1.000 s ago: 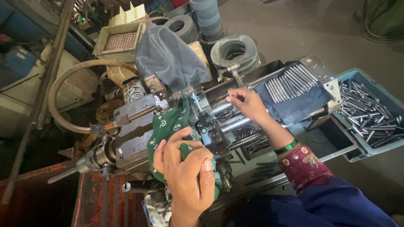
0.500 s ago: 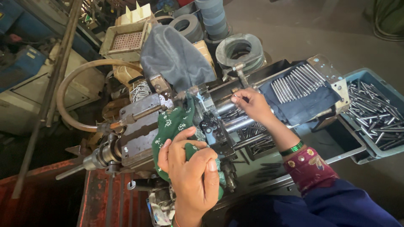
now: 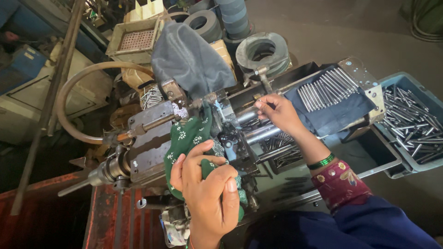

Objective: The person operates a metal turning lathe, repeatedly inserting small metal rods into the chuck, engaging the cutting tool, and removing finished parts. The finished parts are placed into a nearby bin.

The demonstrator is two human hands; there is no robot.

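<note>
A worker leans over a greasy metal machine (image 3: pixel 147 147) in a cluttered workshop, seen from above. The left hand (image 3: pixel 207 193) is folded shut over a green cloth with white flowers (image 3: pixel 187 138), which drapes across the middle of the machine; the thumb lies on top and the fingers curl down onto the fabric. The right hand (image 3: pixel 279 113) reaches farther in, its fingertips pinched together on a thin steel pin (image 3: pixel 259 102) just above the machine's shiny round bars (image 3: pixel 260 133). A green bangle (image 3: pixel 320 161) circles that wrist, above a maroon flowered cuff (image 3: pixel 341 184) and a blue sleeve.

To the right of the pinching hand, a row of matching steel pins (image 3: pixel 323 87) lies side by side on a dark blue cloth (image 3: pixel 337 113) spread over a metal tray. Farther right, a blue plastic bin (image 3: pixel 434 99) holds a loose heap of more pins. A grey cloth bag (image 3: pixel 189 60) hangs over the back of the machine, and a tan hose (image 3: pixel 69 92) loops out at its left. Rubber rings (image 3: pixel 263 50) are stacked on the floor behind.
</note>
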